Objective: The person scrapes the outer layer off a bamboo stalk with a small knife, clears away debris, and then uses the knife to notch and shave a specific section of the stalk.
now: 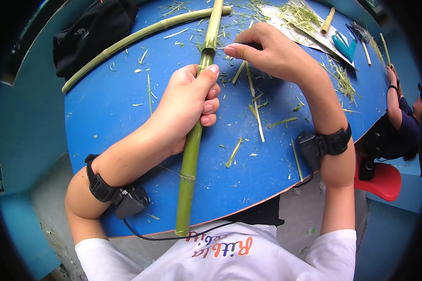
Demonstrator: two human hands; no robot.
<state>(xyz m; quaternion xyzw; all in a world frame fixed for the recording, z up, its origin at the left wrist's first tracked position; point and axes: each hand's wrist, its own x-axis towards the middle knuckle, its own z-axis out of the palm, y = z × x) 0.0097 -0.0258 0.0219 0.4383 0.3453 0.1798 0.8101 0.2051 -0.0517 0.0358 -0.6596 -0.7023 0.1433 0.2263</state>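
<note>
A bamboo stalk runs from near my shirt up to the far edge of the view. Its lower length is green and smooth, while the far part is pale and scraped. My left hand is wrapped around the green part, thumb pointing away from me. My right hand is closed on a small knife, mostly hidden in the fingers; its thin blade shows beside the stalk where green meets pale. Whether the blade touches the stalk is hard to tell. Green strips and shavings lie under and beside the right hand.
Another long pale bamboo pole lies at the far left beside a black cloth bag. At the far right are a shavings-strewn white sheet, a short bamboo piece and a teal-handled tool. Beyond, a person holds a stick near a red stool.
</note>
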